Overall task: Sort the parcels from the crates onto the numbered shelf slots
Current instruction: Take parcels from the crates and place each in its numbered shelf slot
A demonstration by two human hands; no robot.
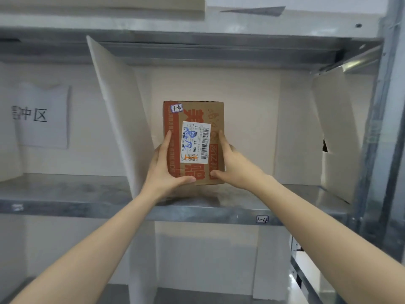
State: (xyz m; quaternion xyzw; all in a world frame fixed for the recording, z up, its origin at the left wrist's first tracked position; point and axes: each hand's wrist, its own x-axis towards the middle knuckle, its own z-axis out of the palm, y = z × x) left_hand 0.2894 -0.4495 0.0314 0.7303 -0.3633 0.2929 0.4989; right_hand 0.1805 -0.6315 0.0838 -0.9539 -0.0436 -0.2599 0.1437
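I'm holding a brown cardboard parcel with red print (194,113) in the middle of the frame, one hand on each side. My left hand (166,170) is gripping its left edge, fingers running up the side and thumb hooked across the bottom front. My right hand (232,165) is doing the same on the right edge, so both are clamped on it. The parcel is sitting upright inside the slot between two white cardboard dividers, a tilted one (118,110) at centre left and another (337,132) at the far right. It's low over the grey metal shelf (87,207) (can't tell if the bottom is actually touching). A small handwritten sticker (176,108) on its upper left corner is reading 1-4, and a small tag (262,219) on the shelf's front edge, lower right of the parcel, is reading 1-4 too. A white shipping label (195,142) is facing me. A white paper sign (43,116) is hanging at left.
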